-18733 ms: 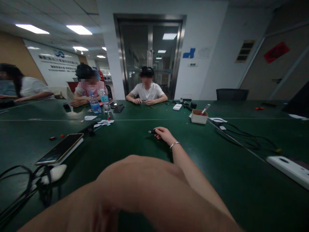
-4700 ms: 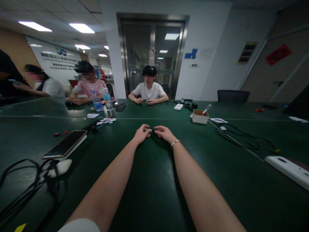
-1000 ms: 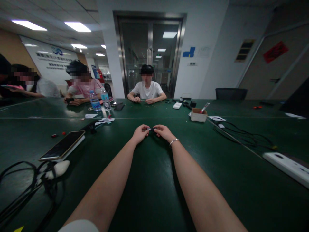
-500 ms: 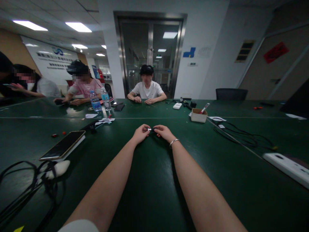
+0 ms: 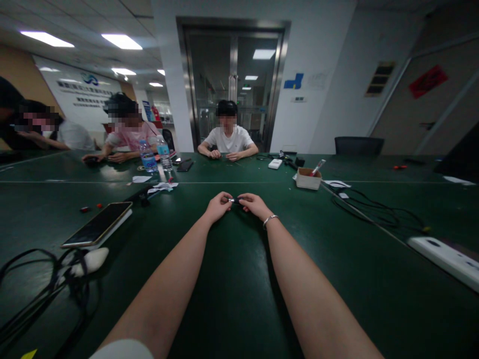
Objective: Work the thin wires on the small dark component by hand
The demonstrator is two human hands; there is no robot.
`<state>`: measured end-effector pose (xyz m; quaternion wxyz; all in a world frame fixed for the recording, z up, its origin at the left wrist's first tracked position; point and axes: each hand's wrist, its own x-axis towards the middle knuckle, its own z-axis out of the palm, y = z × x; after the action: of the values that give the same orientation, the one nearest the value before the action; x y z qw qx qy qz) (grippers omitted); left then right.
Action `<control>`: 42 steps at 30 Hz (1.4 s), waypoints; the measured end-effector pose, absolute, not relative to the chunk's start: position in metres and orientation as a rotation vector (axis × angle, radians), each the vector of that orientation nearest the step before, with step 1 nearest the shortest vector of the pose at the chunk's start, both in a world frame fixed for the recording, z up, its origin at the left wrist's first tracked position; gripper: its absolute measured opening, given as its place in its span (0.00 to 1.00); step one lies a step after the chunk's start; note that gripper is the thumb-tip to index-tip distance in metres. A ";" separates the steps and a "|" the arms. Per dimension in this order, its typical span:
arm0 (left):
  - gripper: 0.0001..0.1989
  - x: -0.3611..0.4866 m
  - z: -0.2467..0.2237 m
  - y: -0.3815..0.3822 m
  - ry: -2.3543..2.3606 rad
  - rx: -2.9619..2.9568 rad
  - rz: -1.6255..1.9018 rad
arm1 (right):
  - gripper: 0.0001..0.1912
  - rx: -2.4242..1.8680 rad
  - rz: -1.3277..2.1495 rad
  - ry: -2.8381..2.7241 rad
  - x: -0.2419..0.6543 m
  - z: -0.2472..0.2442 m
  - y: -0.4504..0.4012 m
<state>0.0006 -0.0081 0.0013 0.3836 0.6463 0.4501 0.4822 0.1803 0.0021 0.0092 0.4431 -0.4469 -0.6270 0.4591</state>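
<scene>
Both forearms reach out over the green table (image 5: 239, 279), and the hands meet near its middle. My left hand (image 5: 219, 206) is closed in a pinch on the silvery end of a small silver-and-black object (image 5: 232, 201). On the other side, my right hand (image 5: 254, 205) pinches the black end of the same small object. A silver bracelet (image 5: 270, 220) circles the right wrist. What exactly the object is, I cannot make out.
Left lie a phone (image 5: 99, 224) on a white box, black cables (image 5: 33, 279) and a white mouse (image 5: 92, 262). Farther off stand two bottles (image 5: 148, 157) and a small box (image 5: 308, 179). A power strip (image 5: 445, 259) lies right. Several people sit across and to the left.
</scene>
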 end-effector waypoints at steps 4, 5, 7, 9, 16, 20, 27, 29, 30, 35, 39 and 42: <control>0.09 -0.001 -0.003 -0.004 1.163 1.646 1.227 | 0.10 -1.101 1.143 -1.553 0.180 0.010 0.001; 0.09 -0.001 -0.003 -0.004 1.173 1.643 1.220 | 0.09 -1.102 1.142 -1.553 0.180 0.010 0.001; 0.09 0.000 -0.002 -0.004 1.193 1.630 1.208 | 0.09 -1.109 1.138 -1.553 0.180 0.010 0.001; 0.09 0.001 0.000 -0.006 1.211 1.618 1.189 | 0.09 -1.112 1.136 -1.554 0.181 0.010 0.001; 0.08 0.003 0.009 -0.014 1.326 1.652 1.138 | 0.10 -1.095 1.127 -1.574 0.182 0.005 0.006; 0.07 0.004 0.008 -0.011 1.341 1.595 1.155 | 0.10 -1.097 1.115 -1.553 0.181 0.006 0.005; 0.08 0.003 -0.001 -0.002 1.288 1.541 1.206 | 0.11 -1.082 1.103 -1.534 0.181 0.007 0.003; 0.08 0.003 -0.001 -0.003 1.275 1.571 1.182 | 0.11 -1.080 1.109 -1.565 0.181 0.006 0.004; 0.08 0.003 -0.001 -0.003 1.274 1.579 1.176 | 0.11 -1.080 1.110 -1.573 0.181 0.005 0.005; 0.09 0.001 0.001 -0.005 1.284 1.603 1.142 | 0.11 -1.087 1.113 -1.567 0.181 0.005 0.006; 0.10 0.000 0.002 -0.006 1.280 1.624 1.136 | 0.11 -1.080 1.118 -1.576 0.183 0.005 0.006; 0.11 0.000 0.002 -0.006 1.288 1.630 1.131 | 0.11 -1.076 1.115 -1.591 0.183 0.005 0.006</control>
<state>-0.0004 -0.0061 0.0023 0.3785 0.6380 0.5039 0.4424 0.1832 0.0060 0.0048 0.4443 -0.4342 -0.6416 0.4500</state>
